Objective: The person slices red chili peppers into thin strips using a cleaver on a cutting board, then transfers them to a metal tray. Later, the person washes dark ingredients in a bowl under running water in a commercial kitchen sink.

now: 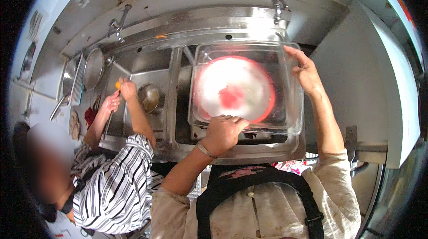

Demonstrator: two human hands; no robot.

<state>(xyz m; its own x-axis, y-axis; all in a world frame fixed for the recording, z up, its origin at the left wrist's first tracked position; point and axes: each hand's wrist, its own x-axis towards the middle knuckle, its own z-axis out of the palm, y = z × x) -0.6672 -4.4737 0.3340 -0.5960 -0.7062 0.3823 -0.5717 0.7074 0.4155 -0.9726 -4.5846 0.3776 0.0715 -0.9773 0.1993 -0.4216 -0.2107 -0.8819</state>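
A large clear plastic food container (244, 130) is held over the right basin of a stainless steel sink (267, 150). My left hand (224, 133) grips its near rim, fingers over the edge. My right hand (304, 71) holds the far right corner, with the index finger along the rim and the thumb near the side wall. Under or within the container shows a round whitish basin with a red rim (272, 98) and a red patch at its middle; which of the two cannot be told. Strong glare covers part of it.
At the left basin, a co-worker (110, 185) in striped clothing holds a small orange item (117, 85). A metal bowl (148, 98) lies in that basin. Faucets (277, 1) (116, 28) project from the wall behind. Strainers (94, 68) stand at the left, and a pale panel (361, 81) at the right.
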